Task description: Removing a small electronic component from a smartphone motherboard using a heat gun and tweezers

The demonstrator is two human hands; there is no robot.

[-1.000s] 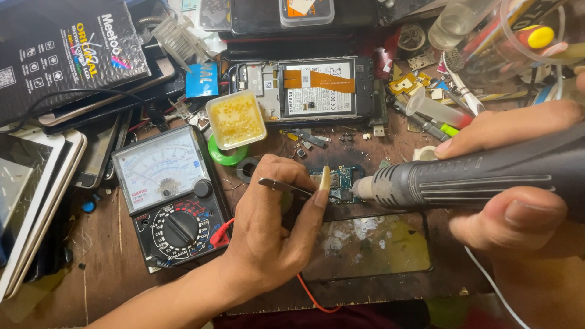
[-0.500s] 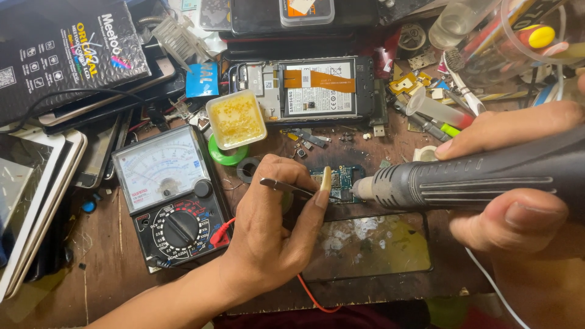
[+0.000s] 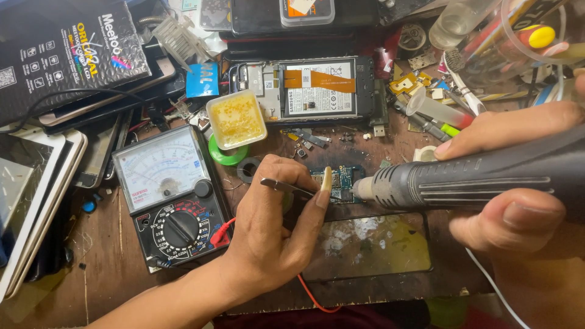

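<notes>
Small circuit board at centre of the surface. Left hand just left of the board, tweezers in it, tips on the board. Right hand at right, around the hot-air tool, nozzle just right of the board. Glass plate in front of the board. Multimeter left of the left hand. Flux tub behind the multimeter. Opened phone behind the board, right of the tub. Stacked tablets at far left.
</notes>
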